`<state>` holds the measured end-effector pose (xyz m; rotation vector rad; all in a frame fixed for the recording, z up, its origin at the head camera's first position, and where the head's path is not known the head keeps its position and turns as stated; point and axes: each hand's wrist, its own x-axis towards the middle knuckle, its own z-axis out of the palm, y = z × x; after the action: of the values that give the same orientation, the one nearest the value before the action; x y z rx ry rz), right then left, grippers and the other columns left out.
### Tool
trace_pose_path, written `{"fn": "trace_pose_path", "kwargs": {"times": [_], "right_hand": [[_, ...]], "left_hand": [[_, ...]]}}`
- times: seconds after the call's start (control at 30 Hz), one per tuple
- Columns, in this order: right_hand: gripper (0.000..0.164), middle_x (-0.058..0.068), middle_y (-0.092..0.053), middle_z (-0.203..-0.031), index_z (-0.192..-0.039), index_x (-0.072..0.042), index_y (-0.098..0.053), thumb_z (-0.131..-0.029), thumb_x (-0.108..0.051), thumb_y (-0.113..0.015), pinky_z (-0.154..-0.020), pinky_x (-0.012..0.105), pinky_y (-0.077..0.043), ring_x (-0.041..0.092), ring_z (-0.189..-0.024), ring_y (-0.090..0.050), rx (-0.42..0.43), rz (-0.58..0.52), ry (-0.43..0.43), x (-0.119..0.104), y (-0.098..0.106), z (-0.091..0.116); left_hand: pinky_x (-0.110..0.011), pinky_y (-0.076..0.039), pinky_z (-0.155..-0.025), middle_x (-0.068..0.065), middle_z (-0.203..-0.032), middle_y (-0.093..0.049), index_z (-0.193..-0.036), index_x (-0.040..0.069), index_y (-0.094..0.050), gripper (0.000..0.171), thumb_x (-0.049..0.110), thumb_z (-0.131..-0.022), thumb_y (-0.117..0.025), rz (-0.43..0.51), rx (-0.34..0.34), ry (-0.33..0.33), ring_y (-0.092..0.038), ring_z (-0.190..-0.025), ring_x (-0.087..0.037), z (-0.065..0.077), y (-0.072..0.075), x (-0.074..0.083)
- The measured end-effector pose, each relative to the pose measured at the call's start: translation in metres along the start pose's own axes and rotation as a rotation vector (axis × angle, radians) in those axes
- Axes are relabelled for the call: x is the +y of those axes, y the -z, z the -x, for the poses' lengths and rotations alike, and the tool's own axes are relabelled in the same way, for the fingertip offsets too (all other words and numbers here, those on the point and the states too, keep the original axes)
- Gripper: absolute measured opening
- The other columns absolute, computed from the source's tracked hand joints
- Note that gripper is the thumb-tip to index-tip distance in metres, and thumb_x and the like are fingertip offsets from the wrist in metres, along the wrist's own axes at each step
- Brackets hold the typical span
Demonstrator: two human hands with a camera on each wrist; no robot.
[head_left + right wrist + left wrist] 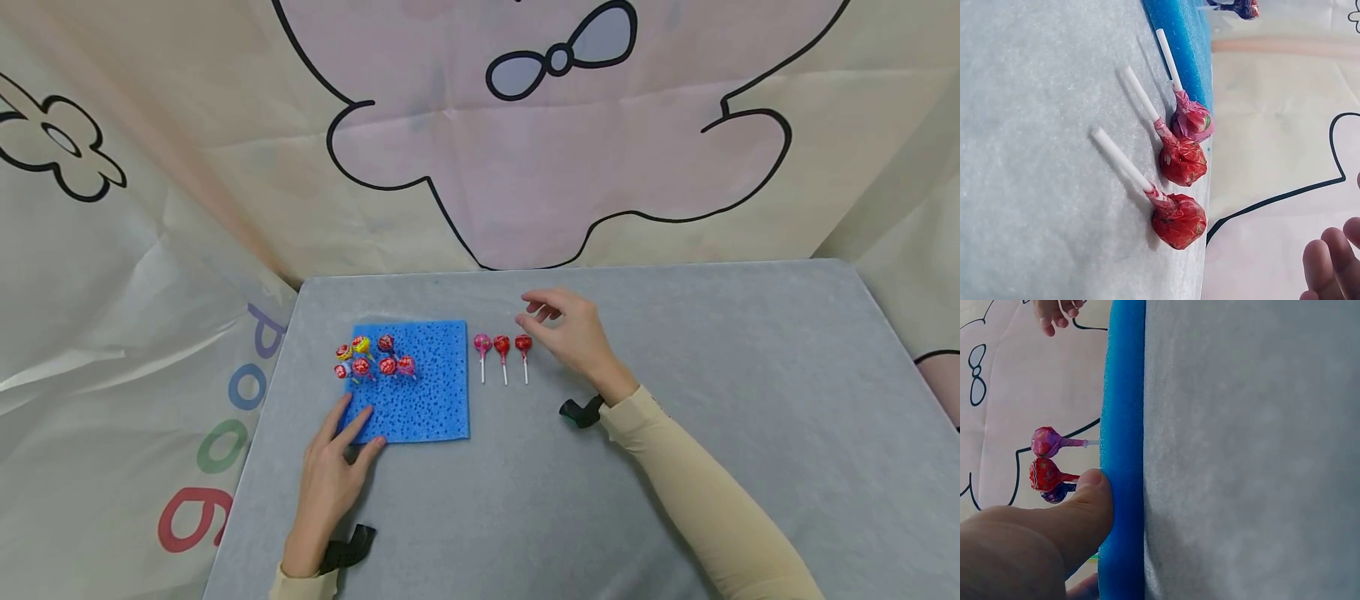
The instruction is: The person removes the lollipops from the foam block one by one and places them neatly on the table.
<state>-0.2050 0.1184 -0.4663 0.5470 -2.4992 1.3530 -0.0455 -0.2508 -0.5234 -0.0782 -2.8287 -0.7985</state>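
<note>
My left hand (330,467) rests with spread fingers on the lower left corner of a blue foam block (435,400); its thumb (1088,494) presses the block's edge in the left wrist view. Several wrapped lollipops (387,366) stand in the block's upper left part, sticks down. To the right of the block, a pink lollipop (482,345) and two red lollipops (502,345), (1179,222) lie in a row on the table, white sticks toward me. Just up and right of the rightmost red one, my right hand (573,333) is raised, fingers loosely bent and holding nothing.
Grey cloth covers the table (712,375). A pale printed curtain (450,217) hangs along its far edge, and another sheet (112,350) with coloured letters hangs at the left. Dark straps (581,412) sit at both wrists.
</note>
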Motion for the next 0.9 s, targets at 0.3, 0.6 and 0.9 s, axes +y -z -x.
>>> {"fn": "trace_pose_path", "kwargs": {"times": [0.3, 0.6, 0.9], "right_hand": [[0.036, 0.009, -0.075, -0.108, -0.122, -0.006, -0.075, -0.09, -0.019, -0.083, -0.083, 0.05, -0.06, 0.022, -0.089, -0.071, -0.103, 0.011, 0.014, -0.005, -0.007, 0.001], [0.036, 0.011, -0.076, -0.108, -0.122, -0.006, -0.075, -0.09, -0.019, -0.084, -0.078, 0.041, -0.062, 0.02, -0.087, -0.071, -0.191, 0.009, 0.072, -0.017, -0.03, -0.001], [0.04, 0.011, -0.075, -0.107, -0.127, -0.004, -0.073, -0.092, -0.022, -0.082, -0.076, 0.031, -0.061, 0.017, -0.087, -0.068, -0.283, 0.026, 0.096, -0.032, -0.054, -0.003]], "left_hand": [[-0.076, -0.037, -0.105, -0.021, -0.161, -0.044, -0.14, 0.008, -0.067, 0.055, 0.022, -0.09, -0.083, 0.008, -0.003, 0.005, -0.047, -0.142, -0.049, 0.0, 0.0, 0.0], [-0.076, -0.034, -0.108, -0.02, -0.163, -0.042, -0.142, 0.009, -0.065, 0.056, 0.024, -0.092, -0.082, 0.003, -0.038, 0.041, -0.044, -0.145, -0.048, 0.001, 0.0, -0.001], [-0.076, -0.034, -0.108, -0.019, -0.163, -0.042, -0.143, 0.01, -0.065, 0.057, 0.025, -0.091, -0.082, 0.006, -0.042, 0.038, -0.044, -0.145, -0.047, 0.0, -0.001, -0.003]]}}
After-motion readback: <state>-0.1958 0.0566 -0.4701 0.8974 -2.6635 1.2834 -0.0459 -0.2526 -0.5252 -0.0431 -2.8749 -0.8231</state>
